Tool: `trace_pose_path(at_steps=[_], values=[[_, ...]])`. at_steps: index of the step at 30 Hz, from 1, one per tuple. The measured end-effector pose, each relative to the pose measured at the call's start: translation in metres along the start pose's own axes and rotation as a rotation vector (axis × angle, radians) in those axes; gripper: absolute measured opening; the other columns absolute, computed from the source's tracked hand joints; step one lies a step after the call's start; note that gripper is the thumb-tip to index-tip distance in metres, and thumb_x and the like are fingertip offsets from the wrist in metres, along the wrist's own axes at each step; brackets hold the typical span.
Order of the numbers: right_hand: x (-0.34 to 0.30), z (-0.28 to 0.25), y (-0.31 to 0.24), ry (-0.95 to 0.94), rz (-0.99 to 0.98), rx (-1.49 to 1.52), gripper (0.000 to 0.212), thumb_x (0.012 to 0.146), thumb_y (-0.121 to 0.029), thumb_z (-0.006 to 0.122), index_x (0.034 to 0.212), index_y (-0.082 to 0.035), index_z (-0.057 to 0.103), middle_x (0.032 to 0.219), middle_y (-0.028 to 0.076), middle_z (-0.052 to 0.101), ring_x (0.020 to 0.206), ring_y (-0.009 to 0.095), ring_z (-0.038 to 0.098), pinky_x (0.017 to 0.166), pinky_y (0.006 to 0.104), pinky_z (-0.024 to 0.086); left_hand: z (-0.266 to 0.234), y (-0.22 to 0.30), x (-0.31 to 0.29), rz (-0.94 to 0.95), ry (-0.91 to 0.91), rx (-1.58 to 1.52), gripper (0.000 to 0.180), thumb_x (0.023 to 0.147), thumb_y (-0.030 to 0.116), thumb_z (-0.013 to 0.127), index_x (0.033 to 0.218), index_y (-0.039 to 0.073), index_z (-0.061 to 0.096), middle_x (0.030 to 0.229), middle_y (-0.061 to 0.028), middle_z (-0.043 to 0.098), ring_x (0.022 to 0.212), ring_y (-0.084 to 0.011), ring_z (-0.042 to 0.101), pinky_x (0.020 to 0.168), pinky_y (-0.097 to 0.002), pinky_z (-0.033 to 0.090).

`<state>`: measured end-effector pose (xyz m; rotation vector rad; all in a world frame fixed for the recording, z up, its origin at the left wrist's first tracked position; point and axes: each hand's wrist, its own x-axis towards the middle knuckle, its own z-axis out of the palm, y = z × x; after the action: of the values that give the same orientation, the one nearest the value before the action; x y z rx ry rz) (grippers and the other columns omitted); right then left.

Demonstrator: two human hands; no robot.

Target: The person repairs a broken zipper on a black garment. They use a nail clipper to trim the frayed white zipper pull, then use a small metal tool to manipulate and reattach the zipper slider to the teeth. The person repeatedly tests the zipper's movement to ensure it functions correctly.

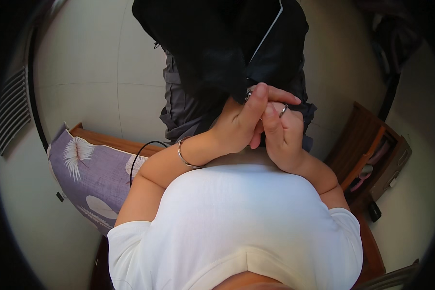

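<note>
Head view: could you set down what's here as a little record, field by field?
view: looking straight down over a white top
left hand: raised at the chest, fingers closed on a dark garment; bangle on the wrist
right hand: pressed against the left hand at the same garment; ring on one finger
garment: black jacket-like cloth with a thin white line, hanging down in front
left side: purple cushion with white feather print, black cable across it
right side: wooden shelf
floor: pale tiles
</note>
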<state>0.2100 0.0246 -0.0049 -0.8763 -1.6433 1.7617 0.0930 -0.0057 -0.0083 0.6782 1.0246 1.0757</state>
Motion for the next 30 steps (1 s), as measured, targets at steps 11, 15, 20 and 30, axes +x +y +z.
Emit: trace_pose_path(at_steps=[11,15,20,30], values=[[0.006,-0.002,0.006,0.043,-0.088,-0.237,0.03,0.089,-0.011,0.039,0.063,-0.001,0.051,0.045,0.004,0.049,0.041,0.015,0.052,0.04,0.0236,0.038,0.002,-0.004,0.004,-0.061,0.082,-0.014,0.055,0.091,0.042,0.019,0.091,0.006,0.061,0.058,-0.0004,0.056,0.039,-0.0043,0.043,0.043,-0.0171,0.037],[0.007,-0.006,-0.004,0.004,-0.075,-0.089,0.032,0.091,-0.016,0.034,0.068,-0.001,0.051,0.046,0.004,0.05,0.043,0.012,0.052,0.042,0.0222,0.039,0.006,0.008,0.001,-0.044,0.013,-0.042,0.045,0.09,0.042,0.031,0.103,0.006,0.054,0.054,0.0007,0.052,0.039,-0.0039,0.042,0.041,-0.0162,0.035],[0.015,-0.011,0.003,0.007,0.026,0.102,0.033,0.092,-0.019,0.033,0.073,0.001,0.052,0.046,0.004,0.048,0.04,0.01,0.05,0.038,0.0197,0.037,0.005,0.014,0.008,0.001,0.009,0.019,0.043,0.089,0.039,0.039,0.111,0.004,0.046,0.052,0.0015,0.046,0.042,-0.0028,0.043,0.04,-0.0144,0.034],[0.047,0.002,0.026,0.198,0.02,-0.136,0.035,0.088,-0.017,0.042,0.062,0.003,0.053,0.046,0.012,0.05,0.039,0.018,0.051,0.039,0.0292,0.038,-0.005,-0.017,0.038,0.181,0.366,0.027,0.047,0.093,0.036,0.025,0.084,0.004,0.058,0.059,-0.002,0.053,0.046,-0.0054,0.046,0.044,-0.0168,0.036]])
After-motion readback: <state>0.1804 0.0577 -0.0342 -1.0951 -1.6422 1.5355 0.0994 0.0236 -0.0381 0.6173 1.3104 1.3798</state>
